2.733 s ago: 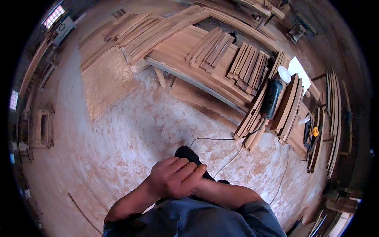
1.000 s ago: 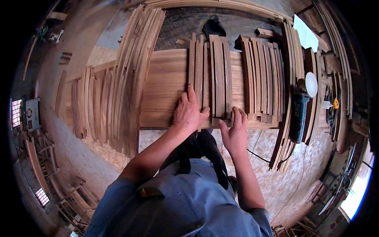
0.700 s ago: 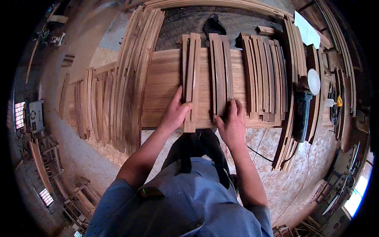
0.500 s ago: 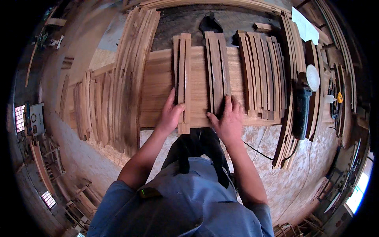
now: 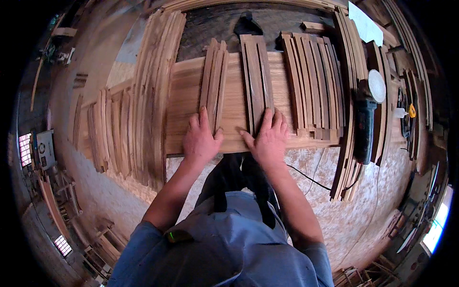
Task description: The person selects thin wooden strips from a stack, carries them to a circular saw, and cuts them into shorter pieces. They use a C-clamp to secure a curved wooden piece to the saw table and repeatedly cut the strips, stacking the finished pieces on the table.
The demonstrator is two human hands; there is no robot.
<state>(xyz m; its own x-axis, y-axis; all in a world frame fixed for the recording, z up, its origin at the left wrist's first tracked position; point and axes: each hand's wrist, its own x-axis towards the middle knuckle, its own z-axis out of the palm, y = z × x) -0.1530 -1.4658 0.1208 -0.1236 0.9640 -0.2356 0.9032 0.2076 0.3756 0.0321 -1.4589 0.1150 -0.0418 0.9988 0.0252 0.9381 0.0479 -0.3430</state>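
On a wide wooden board (image 5: 184, 126) lie two small bundles of narrow wooden strips, running away from me. My left hand (image 5: 202, 141) spans the near end of the left bundle of strips (image 5: 213, 81), its fingers along the left side and its thumb at the right. At the near end of the middle bundle of strips (image 5: 256, 67), my right hand (image 5: 268, 141) has its fingers over the right side and its thumb out to the left. Both hands hide the near ends of these strips.
A row of several strips (image 5: 311, 81) lies right of my right hand. Farther right, an angle grinder (image 5: 366, 126) rests on long strips, its cord hanging down. Long boards (image 5: 158, 86) are stacked at the left. A dark object (image 5: 247, 25) sits beyond the bundles.
My left hand has shifted from the left bundle's side to its near end. The strip that stuck out toward me there no longer shows. The whole view has shifted slightly.
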